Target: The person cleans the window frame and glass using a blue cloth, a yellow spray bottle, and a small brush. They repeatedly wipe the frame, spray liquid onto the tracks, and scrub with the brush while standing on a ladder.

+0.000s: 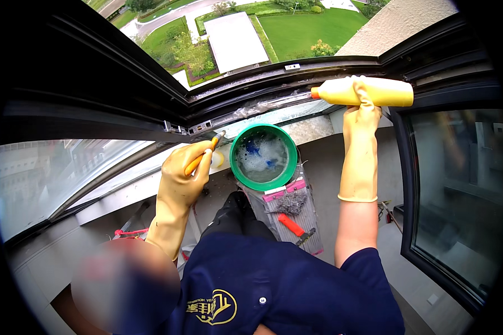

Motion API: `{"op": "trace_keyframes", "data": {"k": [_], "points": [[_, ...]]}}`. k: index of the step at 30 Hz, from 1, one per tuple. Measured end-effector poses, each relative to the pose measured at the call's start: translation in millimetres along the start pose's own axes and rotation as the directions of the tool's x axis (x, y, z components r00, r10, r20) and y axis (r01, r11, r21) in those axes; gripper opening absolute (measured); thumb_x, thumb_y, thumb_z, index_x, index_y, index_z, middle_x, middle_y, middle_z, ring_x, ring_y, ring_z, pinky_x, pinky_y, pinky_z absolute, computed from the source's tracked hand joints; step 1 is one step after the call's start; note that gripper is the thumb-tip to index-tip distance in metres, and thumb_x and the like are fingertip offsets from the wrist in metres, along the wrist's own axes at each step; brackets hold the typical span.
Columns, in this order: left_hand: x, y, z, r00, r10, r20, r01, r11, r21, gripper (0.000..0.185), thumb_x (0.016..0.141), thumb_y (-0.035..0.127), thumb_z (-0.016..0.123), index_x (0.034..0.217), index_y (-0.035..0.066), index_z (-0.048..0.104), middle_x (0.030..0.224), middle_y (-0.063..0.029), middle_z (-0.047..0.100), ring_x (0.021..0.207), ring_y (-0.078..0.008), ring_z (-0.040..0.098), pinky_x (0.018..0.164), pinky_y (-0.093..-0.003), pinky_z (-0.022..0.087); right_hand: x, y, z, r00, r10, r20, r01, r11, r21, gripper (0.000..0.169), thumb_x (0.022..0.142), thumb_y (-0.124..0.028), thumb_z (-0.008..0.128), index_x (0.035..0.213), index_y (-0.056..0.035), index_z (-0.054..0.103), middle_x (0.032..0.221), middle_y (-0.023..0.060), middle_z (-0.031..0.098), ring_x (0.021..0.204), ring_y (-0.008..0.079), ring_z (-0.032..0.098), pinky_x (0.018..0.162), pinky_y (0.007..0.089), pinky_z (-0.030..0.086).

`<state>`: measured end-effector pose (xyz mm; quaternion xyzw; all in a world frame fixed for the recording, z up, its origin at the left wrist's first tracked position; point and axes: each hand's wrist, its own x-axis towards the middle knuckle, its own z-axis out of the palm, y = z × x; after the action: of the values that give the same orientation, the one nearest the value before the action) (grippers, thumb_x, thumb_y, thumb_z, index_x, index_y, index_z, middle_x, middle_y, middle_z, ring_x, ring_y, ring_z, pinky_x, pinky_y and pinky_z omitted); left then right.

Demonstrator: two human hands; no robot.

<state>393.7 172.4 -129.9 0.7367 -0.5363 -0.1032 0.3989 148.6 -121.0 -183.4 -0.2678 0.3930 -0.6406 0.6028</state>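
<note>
My left hand point(180, 182), in a yellow rubber glove, holds an orange-handled brush point(196, 163). The brush's tip points toward the lower sill by the window corner. In my right hand point(360, 119), gloved the same way, a yellow squeeze bottle point(390, 93) lies nearly level. Its orange nozzle points left, over the window track point(272, 104). Whitish foam or liquid lies along that track. Below it, between my arms, stands a green bucket point(294, 157) of sudsy water with something blue in it.
The bucket rests on a ribbed platform point(287, 234) with pink edging. Steel wool point(291, 203) and a red-handled tool point(291, 225) lie there. An open window sash point(410, 226) stands at right, a glass pane point(67, 176) at left. Beyond the opening, a lawn point(310, 33) lies far below.
</note>
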Motion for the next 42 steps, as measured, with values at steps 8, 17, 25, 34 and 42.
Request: {"op": "trace_keyframes", "data": {"k": [8,17,25,34,42], "points": [[-13,-15,-9,0.997,-0.016,-0.072,0.016,1.000,0.010,0.014,0.085,0.001,0.073,0.099,0.002,0.073,0.091,-0.0131,0.074,0.083,-0.0289,0.070,0.075,-0.0350,0.055,-31,35,11,0.990,0.095,0.102,-0.099,0.994,0.042,0.042,0.082,0.007,0.075,0.120,0.0012,0.059,0.113,0.0110,0.067,0.107,0.0247,0.067,0.100,0.0364,0.054],[-26,-26,-24,0.994,-0.058,-0.092,0.060,0.998,0.027,0.013,0.087,0.002,0.071,0.099,0.001,0.074,0.091,-0.0138,0.074,0.084,-0.0295,0.070,0.077,-0.0347,0.054,-75,29,35,0.952,0.202,0.229,-0.215,0.976,0.032,0.057,0.086,0.003,0.073,0.138,0.0040,0.049,0.130,0.0158,0.061,0.123,0.0277,0.060,0.110,0.0393,0.047],[-31,-34,-30,0.988,-0.058,-0.143,0.058,0.998,-0.008,0.012,0.088,0.002,0.070,0.098,-0.001,0.074,0.092,-0.0145,0.075,0.083,-0.0292,0.070,0.078,-0.0343,0.054,-85,55,46,0.950,0.250,0.187,-0.268,0.960,0.079,0.056,0.084,0.008,0.073,0.134,0.0031,0.051,0.126,0.0149,0.063,0.121,0.0284,0.061,0.109,0.0398,0.049],[-33,-39,-32,0.985,-0.062,-0.160,0.064,0.998,0.009,0.012,0.088,0.003,0.071,0.099,0.000,0.074,0.093,-0.0137,0.075,0.084,-0.0285,0.070,0.079,-0.0334,0.054,-117,74,65,0.911,0.337,0.240,-0.379,0.911,0.161,0.055,0.085,0.011,0.066,0.136,0.0035,0.048,0.126,0.0146,0.062,0.119,0.0275,0.062,0.112,0.0401,0.047],[-29,-35,-30,0.987,-0.109,-0.120,0.107,0.994,-0.021,0.013,0.088,0.003,0.071,0.100,0.001,0.075,0.094,-0.0131,0.075,0.086,-0.0277,0.071,0.079,-0.0333,0.054,-117,100,73,0.908,0.375,0.185,-0.413,0.871,0.264,0.037,0.080,0.018,0.065,0.110,-0.0028,0.059,0.101,0.0069,0.067,0.096,0.0200,0.069,0.096,0.0333,0.058]]}}
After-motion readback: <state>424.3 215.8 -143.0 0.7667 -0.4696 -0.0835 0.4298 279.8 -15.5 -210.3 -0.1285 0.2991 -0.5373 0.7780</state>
